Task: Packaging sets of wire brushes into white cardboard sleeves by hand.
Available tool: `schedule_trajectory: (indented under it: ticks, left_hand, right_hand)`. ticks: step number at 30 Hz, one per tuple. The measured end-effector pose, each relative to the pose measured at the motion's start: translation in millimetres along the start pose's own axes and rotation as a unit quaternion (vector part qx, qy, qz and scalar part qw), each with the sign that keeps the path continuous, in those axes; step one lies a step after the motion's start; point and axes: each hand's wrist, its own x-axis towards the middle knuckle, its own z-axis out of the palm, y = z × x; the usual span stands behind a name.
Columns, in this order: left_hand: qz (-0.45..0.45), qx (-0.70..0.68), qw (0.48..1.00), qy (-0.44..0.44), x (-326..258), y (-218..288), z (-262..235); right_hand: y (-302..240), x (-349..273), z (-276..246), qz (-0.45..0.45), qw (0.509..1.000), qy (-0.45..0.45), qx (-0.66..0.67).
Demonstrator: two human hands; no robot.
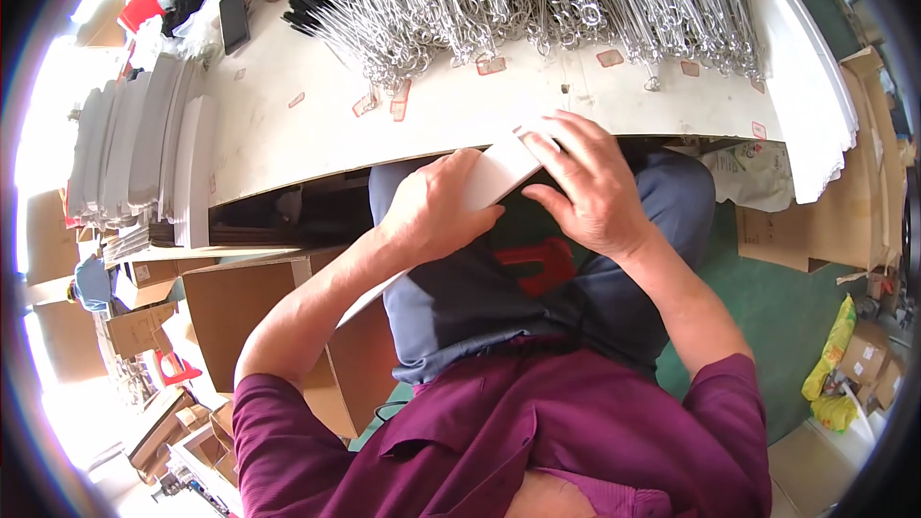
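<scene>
Box of white card [503, 174], long and narrow, lies slantwise above the person's lap, its far end by the near edge of the worktop [264, 139]. The left hand [436, 206] has its grip closed around the box, fingers over one side and thumb along the other. The right hand [587, 182] bends its fingers over the far end, thumb held a little apart (whether they pinch a flap there, I cannot tell). A white strip below the left forearm seems to be the same box running on.

It should handle as light and fairly stiff along its length, though thin walls would dent under a hard squeeze and smooth card may slide a little. The best hold is probably around the long sides, near the corner folds, with only fingertip pressure at the end. Beyond, metal rods [537, 0] with looped ends crowd the worktop.
</scene>
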Motion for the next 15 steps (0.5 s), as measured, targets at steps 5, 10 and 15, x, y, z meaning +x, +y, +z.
schedule_trajectory:
  ticks: [5, 10, 15]
  left_hand:
    - [-0.003, -0.003, 0.999, 0.044, -17, 1, 13]
    - [0.027, 0.004, 0.996, 0.090, -25, -1, 30]
    - [0.003, -0.051, 0.995, 0.083, -29, 7, 38]
  right_hand:
    - [-2, -32, 13, 0.067, 0.995, 0.050, 0.061]
    - [-25, -42, 32, 0.187, 0.959, 0.045, 0.207]
    - [-30, -48, 37, 0.315, 0.864, -0.031, 0.390]
